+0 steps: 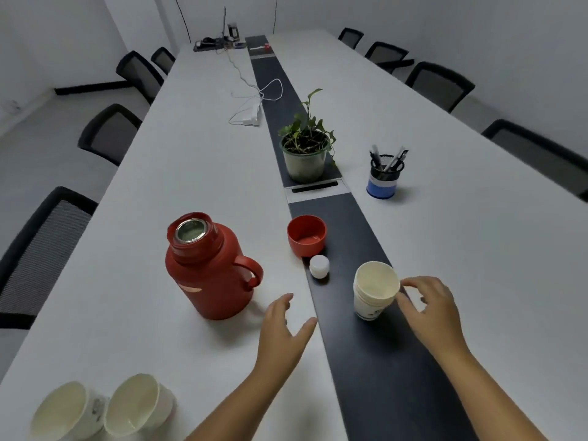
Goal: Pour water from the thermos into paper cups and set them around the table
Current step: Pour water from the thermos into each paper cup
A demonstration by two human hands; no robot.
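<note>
Standing upright with mouth uncapped: red metal thermos with a loop handle, on the white half of the long bench, left of the dark centre strip. Just right of it, on the strip's edge, its red bowl-shaped cap turned open side up, and close below that a small white round stopper. Further right on the strip, a short stack of white paper cups, upright. Reaching in beside the stack's right rim: right hand, fingers loosely curled and spread, nearly at the rim (touching or not, cannot tell). Hovering between thermos and stack: left hand, fingers spread and straight, holding nothing. Near the bottom left corner, two more white paper cups side by side, seemingly tilted. Beyond, a green potted plant, a blue mesh pen holder, a white power strip with cable, black mesh chairs along both sides.
</note>
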